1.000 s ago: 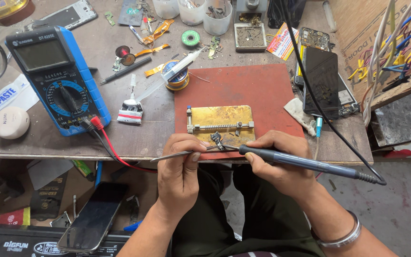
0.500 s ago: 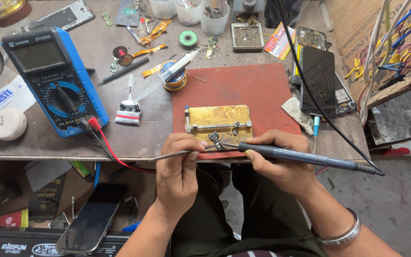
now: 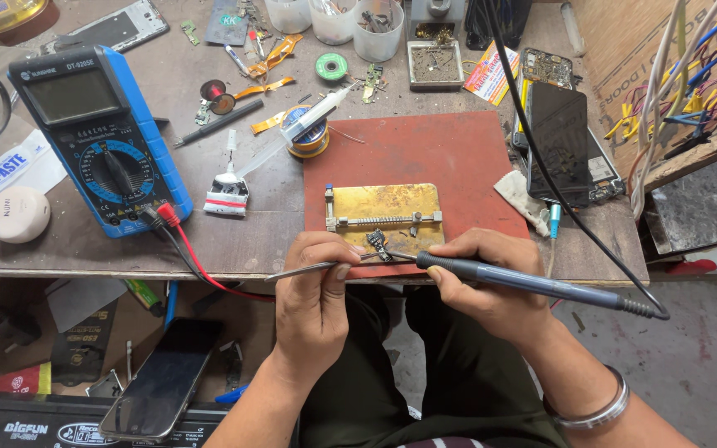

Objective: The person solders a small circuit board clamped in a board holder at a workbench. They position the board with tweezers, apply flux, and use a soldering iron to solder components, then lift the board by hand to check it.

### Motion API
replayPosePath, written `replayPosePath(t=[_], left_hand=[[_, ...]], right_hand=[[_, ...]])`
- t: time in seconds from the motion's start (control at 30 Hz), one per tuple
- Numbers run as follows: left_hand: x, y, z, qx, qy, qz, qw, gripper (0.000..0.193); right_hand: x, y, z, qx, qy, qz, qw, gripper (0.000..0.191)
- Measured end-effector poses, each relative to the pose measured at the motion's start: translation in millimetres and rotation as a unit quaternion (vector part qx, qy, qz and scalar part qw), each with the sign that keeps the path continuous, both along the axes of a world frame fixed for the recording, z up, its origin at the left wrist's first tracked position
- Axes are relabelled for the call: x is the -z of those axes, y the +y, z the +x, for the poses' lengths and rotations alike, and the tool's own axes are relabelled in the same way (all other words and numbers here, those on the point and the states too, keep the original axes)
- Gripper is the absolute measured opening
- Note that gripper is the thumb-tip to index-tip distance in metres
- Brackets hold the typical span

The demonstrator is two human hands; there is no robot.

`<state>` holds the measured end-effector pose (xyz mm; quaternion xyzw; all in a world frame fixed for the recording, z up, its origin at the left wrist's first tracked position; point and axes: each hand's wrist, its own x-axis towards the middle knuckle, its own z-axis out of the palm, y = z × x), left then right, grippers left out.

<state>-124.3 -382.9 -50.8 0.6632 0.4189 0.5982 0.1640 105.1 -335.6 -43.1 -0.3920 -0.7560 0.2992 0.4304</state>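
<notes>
Brass-coloured holder plate (image 3: 383,217) is set on a red mat (image 3: 425,158) near the front edge of the workbench (image 3: 126,249). Small dark circuit part (image 3: 377,244) sits at the plate's front edge, approx. between both hands. Left hand (image 3: 313,290) is closed around metal tweezers (image 3: 309,268), tips at the part. Right hand (image 3: 491,286) is gripped on a blue-grey soldering iron (image 3: 533,284), tip touching the part; its cord runs off the bench's right side. Blue multimeter (image 3: 97,137) stands well apart at left. Open bench room is left betw. multimeter and mat.
</notes>
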Motion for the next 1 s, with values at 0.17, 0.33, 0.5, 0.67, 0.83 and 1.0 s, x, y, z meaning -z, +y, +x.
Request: replayPosePath(t=[0.17,0.33,0.5,0.67,0.83,1.0], left_hand=[[1.2,-0.4,0.9,0.0,-0.004,0.0,1.0,0.013],[4.4,1.0,2.8,-0.008,-0.017,0.007,1.0,0.012],[6.5,0.2,2.9,-0.008,-0.018,0.002,1.0,0.011],[5.8,0.4,2.5,-0.011,-0.015,-0.001,1.0,0.011],[5.4,0.1,2.0,-0.009,-0.014,-0.001,1.0,0.01],[5.4,0.4,3.1,-0.014,-0.02,0.006,1.0,0.011]], right_hand=[[-0.2,-1.1,-1.2,0.004,0.002,-0.003,1.0,0.017],[-1.8,-0.4,-1.0,0.004,0.003,-0.005,1.0,0.017],[-1.4,-1.9,-0.9,0.005,0.011,0.002,1.0,0.017],[-1.7,-1.6,-1.2,0.005,0.005,0.012,1.0,0.018],[-2.3,-1.5,-1.6,0.013,-0.008,0.009,1.0,0.018],[-2.9,-1.3,-2.1,0.007,-0.011,0.021,1.0,0.017]])
